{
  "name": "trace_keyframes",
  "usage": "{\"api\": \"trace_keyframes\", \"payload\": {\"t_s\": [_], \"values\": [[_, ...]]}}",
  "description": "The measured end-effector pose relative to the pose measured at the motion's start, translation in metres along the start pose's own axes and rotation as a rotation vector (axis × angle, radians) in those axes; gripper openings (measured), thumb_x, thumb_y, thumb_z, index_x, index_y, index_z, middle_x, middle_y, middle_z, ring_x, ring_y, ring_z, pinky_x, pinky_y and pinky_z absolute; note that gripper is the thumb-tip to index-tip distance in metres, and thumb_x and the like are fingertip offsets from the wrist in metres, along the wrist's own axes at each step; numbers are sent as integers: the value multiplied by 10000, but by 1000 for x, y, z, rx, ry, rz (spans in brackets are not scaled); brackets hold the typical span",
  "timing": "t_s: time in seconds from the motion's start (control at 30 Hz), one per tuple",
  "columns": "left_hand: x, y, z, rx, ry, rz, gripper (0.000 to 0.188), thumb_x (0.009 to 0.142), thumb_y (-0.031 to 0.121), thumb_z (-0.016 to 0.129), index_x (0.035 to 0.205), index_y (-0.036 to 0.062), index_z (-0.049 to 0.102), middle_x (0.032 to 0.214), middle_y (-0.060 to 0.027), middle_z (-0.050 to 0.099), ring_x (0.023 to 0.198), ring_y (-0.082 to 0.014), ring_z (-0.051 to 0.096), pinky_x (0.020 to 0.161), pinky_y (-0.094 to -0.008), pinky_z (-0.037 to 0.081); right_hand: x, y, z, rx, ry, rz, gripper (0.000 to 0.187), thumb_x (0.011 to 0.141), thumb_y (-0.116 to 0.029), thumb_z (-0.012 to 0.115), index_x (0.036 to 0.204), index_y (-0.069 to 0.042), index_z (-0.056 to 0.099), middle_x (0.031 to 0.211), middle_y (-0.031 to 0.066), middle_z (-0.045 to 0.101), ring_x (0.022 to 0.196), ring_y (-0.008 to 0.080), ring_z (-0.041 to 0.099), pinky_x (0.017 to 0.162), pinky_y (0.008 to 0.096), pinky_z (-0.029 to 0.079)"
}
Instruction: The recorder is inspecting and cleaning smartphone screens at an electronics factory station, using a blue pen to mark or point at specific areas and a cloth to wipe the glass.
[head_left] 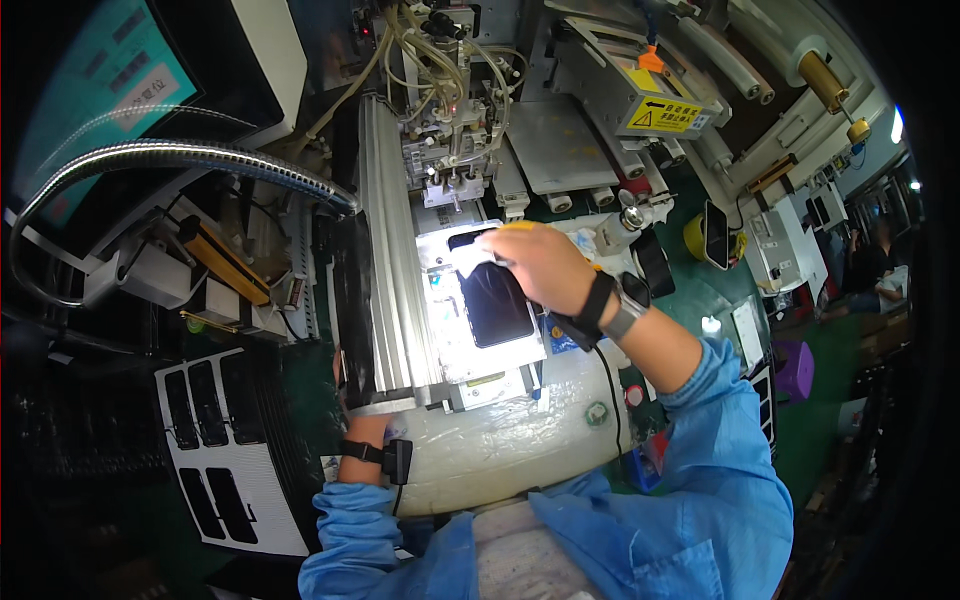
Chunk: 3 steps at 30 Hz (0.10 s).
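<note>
A black phone screen (498,305) lies flat on a brightly lit white fixture plate (455,345). Over the far end of the screen is my right hand (545,265), fingers closed on what looks like a white wipe (474,257) touching the glass. A bit of yellow shows at the fingertips; I cannot make out what it is. My left forearm reaches up to the near end of a silver metal rail (392,300). Only a sliver of my left hand (338,368) shows beside the rail, its fingers hidden.
Beyond the plate stands a machine head (450,150) with hoses and fittings. A flexible metal conduit (200,150) arches at the left near a monitor (95,95). A white tray (215,450) holds several black screens. At right are a pump bottle (625,228) and a yellow holder (697,240).
</note>
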<state>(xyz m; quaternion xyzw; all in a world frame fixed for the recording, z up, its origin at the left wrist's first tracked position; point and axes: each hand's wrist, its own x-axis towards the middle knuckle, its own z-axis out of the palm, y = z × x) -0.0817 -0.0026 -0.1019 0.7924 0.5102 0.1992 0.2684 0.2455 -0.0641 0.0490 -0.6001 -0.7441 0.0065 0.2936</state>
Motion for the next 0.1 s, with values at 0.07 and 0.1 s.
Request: {"api": "trace_keyframes", "payload": {"t_s": [0.07, 0.1], "values": [[0, 1, -3, 9, -24, 18, 698, 936, 470, 654, 1465, 55, 466, 1454, -220, 492, 1337, -396, 470, 1135, -432, 348, 11, 6, 1, 14, -35, 61, 300, 834, -7, 618, 1128, -37, 671, 1065, 157, 710, 1001, 341, 661, 874, 422, 524], [0, 0, -4, 14, -35, 23, 710, 933, 481, 653, 1471, 59, 461, 1462, -213, 490, 1340, -392, 470, 1135, -428, 350, 11, 3, 0, 8, -62, 74, 306, 825, 9, 630, 1127, -27, 662, 1115, 162, 699, 1032, 354, 650, 898, 407, 518]]}}
